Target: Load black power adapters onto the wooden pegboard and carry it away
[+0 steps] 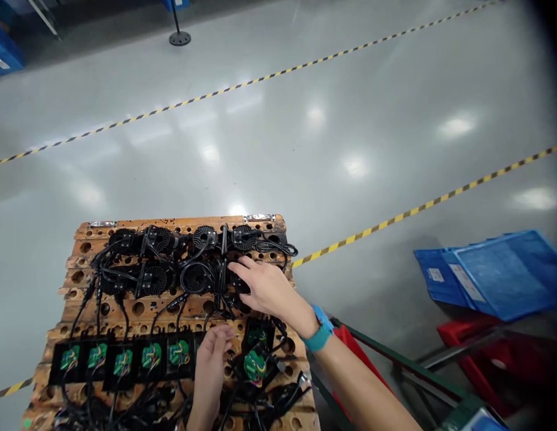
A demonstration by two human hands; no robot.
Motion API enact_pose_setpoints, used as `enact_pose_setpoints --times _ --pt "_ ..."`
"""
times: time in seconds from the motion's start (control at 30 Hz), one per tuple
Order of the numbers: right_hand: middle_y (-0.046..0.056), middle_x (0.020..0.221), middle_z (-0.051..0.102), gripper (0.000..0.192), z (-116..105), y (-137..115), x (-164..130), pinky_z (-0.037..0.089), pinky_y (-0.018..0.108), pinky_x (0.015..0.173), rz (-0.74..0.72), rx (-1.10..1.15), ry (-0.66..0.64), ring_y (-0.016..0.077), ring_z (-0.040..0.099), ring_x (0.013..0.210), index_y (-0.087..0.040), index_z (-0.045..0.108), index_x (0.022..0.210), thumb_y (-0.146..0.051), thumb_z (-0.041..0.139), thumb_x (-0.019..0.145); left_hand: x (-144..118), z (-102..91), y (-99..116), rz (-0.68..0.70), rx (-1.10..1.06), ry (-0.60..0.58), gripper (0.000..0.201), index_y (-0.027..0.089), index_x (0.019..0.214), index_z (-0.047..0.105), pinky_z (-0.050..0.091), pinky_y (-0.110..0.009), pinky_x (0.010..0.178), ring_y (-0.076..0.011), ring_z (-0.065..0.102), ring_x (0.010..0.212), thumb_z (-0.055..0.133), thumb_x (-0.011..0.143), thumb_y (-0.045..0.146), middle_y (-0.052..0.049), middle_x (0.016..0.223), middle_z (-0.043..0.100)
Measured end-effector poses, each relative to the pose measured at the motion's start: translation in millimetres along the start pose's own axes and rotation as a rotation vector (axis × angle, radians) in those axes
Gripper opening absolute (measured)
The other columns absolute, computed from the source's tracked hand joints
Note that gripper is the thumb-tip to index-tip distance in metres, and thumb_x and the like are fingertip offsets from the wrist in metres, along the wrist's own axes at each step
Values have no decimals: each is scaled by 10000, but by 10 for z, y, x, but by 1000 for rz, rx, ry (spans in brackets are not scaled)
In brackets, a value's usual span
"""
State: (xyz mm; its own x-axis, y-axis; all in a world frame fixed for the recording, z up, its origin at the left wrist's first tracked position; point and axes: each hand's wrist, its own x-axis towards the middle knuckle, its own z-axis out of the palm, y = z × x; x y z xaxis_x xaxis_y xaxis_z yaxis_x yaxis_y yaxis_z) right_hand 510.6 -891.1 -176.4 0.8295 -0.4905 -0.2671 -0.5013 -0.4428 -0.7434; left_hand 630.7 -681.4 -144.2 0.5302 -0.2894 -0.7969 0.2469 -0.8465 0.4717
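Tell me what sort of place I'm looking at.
Probably a factory assembly area: black cabled parts and green circuit boards sit in rows on a wooden board full of holes, and yellow-and-black tape marks the shiny grey floor.

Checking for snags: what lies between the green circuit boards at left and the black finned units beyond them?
In the head view, black cables cross that stretch, over the holed wooden board.
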Motion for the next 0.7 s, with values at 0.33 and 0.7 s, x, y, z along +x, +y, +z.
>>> enact_pose_setpoints --times 0.33,0.7 --pt "123 1175 721 501 894 143 -1134 562 420 944 815 752 862 257 686 1050 -176 648 1234 -582 536 963 -421 351 -453 452 1226 -178 911 102 1552 393 390 -624 1140 -461 464 1367 783 741 244 -237 1532 477" --pt "112 1018 724 229 1613 -427 -1321 463 333 747 889 415 167 268 703 953 -142 609 1082 -284 434 1038 -518 20 -647 541 956 53 651 107 1500 321 407 -562 1158 -357 430 1408 479 971 450 -235 1473 454"
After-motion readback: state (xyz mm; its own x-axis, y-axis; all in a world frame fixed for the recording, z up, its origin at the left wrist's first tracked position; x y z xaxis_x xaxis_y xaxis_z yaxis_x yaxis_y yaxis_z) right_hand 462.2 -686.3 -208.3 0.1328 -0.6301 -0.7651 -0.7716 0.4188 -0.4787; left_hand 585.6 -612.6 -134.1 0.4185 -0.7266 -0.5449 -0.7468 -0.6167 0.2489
